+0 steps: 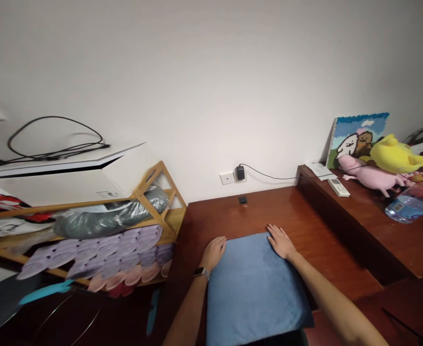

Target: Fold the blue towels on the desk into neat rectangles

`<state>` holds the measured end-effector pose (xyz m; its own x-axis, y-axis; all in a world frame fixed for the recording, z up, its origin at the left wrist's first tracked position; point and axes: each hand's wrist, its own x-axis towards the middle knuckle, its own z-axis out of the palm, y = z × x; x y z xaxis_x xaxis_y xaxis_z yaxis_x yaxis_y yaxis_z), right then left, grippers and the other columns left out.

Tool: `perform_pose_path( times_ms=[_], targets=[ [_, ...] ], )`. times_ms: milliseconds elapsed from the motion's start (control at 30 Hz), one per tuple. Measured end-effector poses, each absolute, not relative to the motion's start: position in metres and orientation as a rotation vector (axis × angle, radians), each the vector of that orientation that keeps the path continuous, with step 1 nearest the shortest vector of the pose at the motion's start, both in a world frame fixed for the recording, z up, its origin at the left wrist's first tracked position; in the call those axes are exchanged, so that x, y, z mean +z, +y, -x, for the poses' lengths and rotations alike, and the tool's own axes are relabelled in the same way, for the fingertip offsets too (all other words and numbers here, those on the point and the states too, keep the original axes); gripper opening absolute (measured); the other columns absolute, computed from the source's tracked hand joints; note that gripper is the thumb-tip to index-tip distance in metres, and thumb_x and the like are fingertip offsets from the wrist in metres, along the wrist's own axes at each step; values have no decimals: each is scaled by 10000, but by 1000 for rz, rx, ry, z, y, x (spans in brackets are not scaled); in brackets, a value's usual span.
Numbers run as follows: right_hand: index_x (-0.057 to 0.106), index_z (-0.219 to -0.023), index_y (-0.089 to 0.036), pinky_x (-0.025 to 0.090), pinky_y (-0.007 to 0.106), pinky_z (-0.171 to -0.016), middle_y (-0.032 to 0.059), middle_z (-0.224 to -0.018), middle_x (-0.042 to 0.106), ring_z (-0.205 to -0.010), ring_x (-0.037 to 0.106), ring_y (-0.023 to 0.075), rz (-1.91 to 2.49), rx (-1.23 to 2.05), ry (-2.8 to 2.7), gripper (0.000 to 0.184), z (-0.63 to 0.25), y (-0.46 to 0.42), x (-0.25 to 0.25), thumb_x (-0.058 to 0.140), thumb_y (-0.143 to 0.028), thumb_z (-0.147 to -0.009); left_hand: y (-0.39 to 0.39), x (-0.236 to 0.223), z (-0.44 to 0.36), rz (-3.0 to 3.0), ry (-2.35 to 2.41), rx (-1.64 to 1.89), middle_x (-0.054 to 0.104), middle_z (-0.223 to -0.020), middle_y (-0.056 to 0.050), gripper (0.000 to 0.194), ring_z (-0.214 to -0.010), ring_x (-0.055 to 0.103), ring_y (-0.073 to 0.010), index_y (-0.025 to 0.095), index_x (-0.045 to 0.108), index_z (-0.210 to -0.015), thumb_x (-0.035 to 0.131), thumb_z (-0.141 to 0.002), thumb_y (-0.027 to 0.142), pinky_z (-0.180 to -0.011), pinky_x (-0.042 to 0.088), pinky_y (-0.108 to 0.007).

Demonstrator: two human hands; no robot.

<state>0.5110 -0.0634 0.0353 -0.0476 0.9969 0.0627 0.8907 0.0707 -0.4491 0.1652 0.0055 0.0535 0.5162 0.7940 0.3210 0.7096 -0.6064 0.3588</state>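
Observation:
A blue cloth with a soft sheen lies spread over the reddish-brown wooden desk, its near end reaching past the front edge. At its far left corner rests my left hand, palm down with the fingers stretched forward; a watch sits on that wrist. Flat on the far right corner is my right hand, fingers a little spread. Both hands touch the cloth from above, and neither grips it.
A wooden rack at left holds purple and pink slippers and a white box. Behind the desk, a black adapter is plugged in. The raised right section carries plush toys, a remote and a bottle.

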Motion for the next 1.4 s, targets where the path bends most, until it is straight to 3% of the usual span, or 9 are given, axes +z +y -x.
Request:
perform_pose_path(
  times_ms=[167, 267, 600, 733, 900, 1000, 1133, 1267, 1400],
  targets=[
    [545, -1517, -228, 245, 447, -1288, 84, -1565, 550, -1481, 448, 231, 1634, 274, -2191, 572, -477, -64, 49, 274, -473, -1077, -10, 56, -246, -2645, 1126, 672, 721, -1314, -75, 393, -1250, 637, -239, 265, 674, -1342, 413, -1074, 384, -1132, 489, -438],
    [523, -1534, -171, 258, 474, -1282, 117, -1566, 544, -1490, 440, 253, 1695, 342, -2205, 598, -481, -61, 39, 275, -460, -1073, -17, 50, -266, -2641, 1100, 622, 715, -1322, -77, 387, -1243, 640, -236, 268, 648, -1374, 474, -1057, 403, -1107, 504, -412],
    [397, -1615, -178, 151, 451, -1312, 65, -1663, 404, -1581, 264, 222, 1835, 529, -2006, 665, -536, -59, 15, 176, -507, -1081, 10, 54, -156, -2530, 1394, 443, 640, -1476, -104, 459, -1383, 580, -234, 178, 650, -1389, 367, -1041, 278, -1217, 400, -452],
    [412, -1609, -211, 136, 430, -1311, 43, -1662, 411, -1579, 266, 205, 1829, 535, -1974, 652, -533, -60, 14, 170, -510, -1082, -25, 60, -240, -2568, 1410, 536, 565, -1552, -108, 510, -1468, 487, -235, 183, 583, -1471, 291, -1066, 289, -1262, 328, -462],
    [408, -1609, -191, 128, 422, -1306, 57, -1665, 406, -1584, 249, 195, 1820, 557, -1990, 636, -536, -59, 15, 188, -465, -1079, -91, 44, -350, -2616, 1127, 521, 444, -1642, -128, 625, -1546, 357, -285, 166, 426, -1588, 370, -1062, 500, -1288, 253, -511],
    [407, -1610, -195, 121, 407, -1305, 51, -1664, 409, -1584, 248, 190, 1825, 547, -1994, 644, -536, -60, 16, 186, -487, -1080, -95, 34, -317, -2567, 1263, 460, 427, -1654, -118, 629, -1555, 338, -296, 197, 409, -1600, 383, -1052, 506, -1291, 229, -528],
    [428, -1601, -214, 122, 399, -1302, 44, -1664, 412, -1580, 257, 187, 1830, 540, -1983, 627, -536, -61, 14, 202, -481, -1080, -72, 27, -203, -2453, 1655, 454, 448, -1640, -132, 632, -1569, 304, -306, 171, 419, -1588, 350, -1046, 489, -1289, 209, -536],
    [489, -1563, -217, 129, 402, -1301, 49, -1637, 458, -1565, 297, 200, 1792, 602, -1887, 604, -534, -57, 15, 303, -480, -1052, -64, 26, -128, -2302, 1833, 445, 470, -1621, -166, 665, -1540, 366, -319, 120, 431, -1560, 329, -1018, 492, -1258, 274, -543],
    [511, -1537, -185, 213, 428, -1287, 78, -1638, 456, -1557, 315, 222, 1805, 574, -1718, 616, -532, -61, 31, 320, -474, -1028, -91, 33, -107, -2216, 1843, 709, 548, -1552, -184, 666, -1476, 466, -306, 89, 521, -1482, 289, -1007, 494, -1231, 350, -501]
  ],
)
